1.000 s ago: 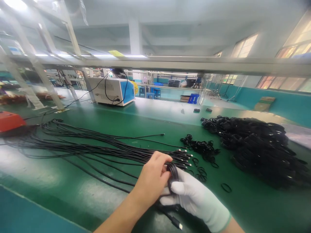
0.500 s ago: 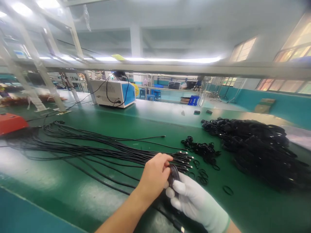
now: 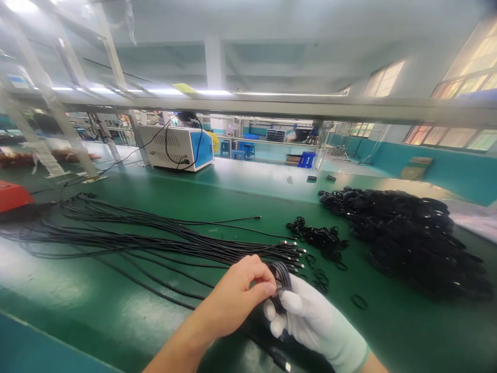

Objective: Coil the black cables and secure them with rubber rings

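Observation:
A black cable wound into a small coil (image 3: 282,274) is held above the green table. My right hand (image 3: 312,321), in a white glove, has its fingers wrapped round the coil from the right. From the left, my bare left hand (image 3: 240,292) pinches at the coil's near side with thumb and fingertips; what exactly lies between them is partly hidden. Just behind my hands, a bundle of straight black cables (image 3: 174,242) ends in metal-tipped plugs. Below my hands, another cable plug (image 3: 280,360) rests on the table.
Small black rings (image 3: 324,241) lie in a heap beyond my right hand, with a loose ring (image 3: 359,301) nearer. A large pile of black coils (image 3: 411,243) covers the right side. A white-and-blue machine (image 3: 178,147) stands at the back, a red object (image 3: 13,197) far left.
My left hand has turned and drawn slightly left and down, its thumb now showing against the coil. My right hand keeps its hold. The whole view has shifted slightly.

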### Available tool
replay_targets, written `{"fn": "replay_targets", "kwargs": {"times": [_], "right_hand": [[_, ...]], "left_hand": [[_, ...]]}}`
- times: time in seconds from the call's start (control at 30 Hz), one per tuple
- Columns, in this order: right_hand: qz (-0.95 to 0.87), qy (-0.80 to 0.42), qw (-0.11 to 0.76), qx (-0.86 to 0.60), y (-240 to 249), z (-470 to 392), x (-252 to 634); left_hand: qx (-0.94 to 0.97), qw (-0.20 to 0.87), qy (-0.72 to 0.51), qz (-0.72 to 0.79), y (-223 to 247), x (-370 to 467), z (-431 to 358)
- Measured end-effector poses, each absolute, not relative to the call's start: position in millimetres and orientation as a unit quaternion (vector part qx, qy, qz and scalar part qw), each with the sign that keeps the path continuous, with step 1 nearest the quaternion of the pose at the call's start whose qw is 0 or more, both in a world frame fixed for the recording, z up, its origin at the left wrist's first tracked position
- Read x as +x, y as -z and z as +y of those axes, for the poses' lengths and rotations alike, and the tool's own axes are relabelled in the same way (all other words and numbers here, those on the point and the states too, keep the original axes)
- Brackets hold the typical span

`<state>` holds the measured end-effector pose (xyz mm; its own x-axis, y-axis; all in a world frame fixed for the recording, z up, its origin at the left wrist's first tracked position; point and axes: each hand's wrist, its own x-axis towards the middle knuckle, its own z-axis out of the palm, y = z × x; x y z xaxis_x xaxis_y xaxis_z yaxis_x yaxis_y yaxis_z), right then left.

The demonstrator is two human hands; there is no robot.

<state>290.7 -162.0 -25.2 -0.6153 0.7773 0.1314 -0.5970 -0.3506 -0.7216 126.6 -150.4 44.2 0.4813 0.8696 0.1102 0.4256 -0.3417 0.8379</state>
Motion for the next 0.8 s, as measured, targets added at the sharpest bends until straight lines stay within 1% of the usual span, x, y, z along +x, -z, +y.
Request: {"fn": "replay_targets", "kwargs": {"times": [0.07, 0.2, 0.33, 0.43, 0.5, 0.6, 0.7, 0.73, 0.8], "right_hand": [[-0.392, -0.811, 0.419, -0.116, 25.8, -162.0, 292.2], [-0.392, -0.811, 0.418, -0.118, 26.0, -162.4, 293.2], [-0.374, -0.815, 0.430, -0.107, 24.7, -162.8, 294.6], [-0.348, -0.827, 0.433, -0.086, 22.4, -164.1, 296.7], [-0.339, -0.838, 0.424, -0.064, 21.1, -165.8, 296.8], [-0.338, -0.855, 0.391, -0.036, 21.2, -167.4, 294.5], [-0.332, -0.870, 0.358, -0.056, 23.0, -164.7, 291.3], [-0.329, -0.866, 0.368, -0.077, 23.4, -163.0, 290.4], [-0.334, -0.837, 0.414, -0.128, 23.3, -159.8, 288.7]], "left_hand": [[0.770, 0.403, -0.269, 0.416, -47.0, 124.4, -151.5], [0.787, 0.373, -0.248, 0.425, -50.4, 124.1, -153.4], [0.778, 0.379, -0.261, 0.428, -52.8, 121.5, -149.9], [0.724, 0.422, -0.326, 0.439, -55.6, 114.1, -142.3], [0.698, 0.459, -0.354, 0.420, -56.6, 109.5, -136.0], [0.707, 0.550, -0.315, 0.314, -54.0, 107.9, -127.3], [0.680, 0.627, -0.296, 0.240, -46.4, 111.0, -120.9], [0.670, 0.633, -0.301, 0.244, -43.5, 111.9, -119.3], [0.672, 0.611, -0.310, 0.283, -37.9, 112.5, -116.8]]}}
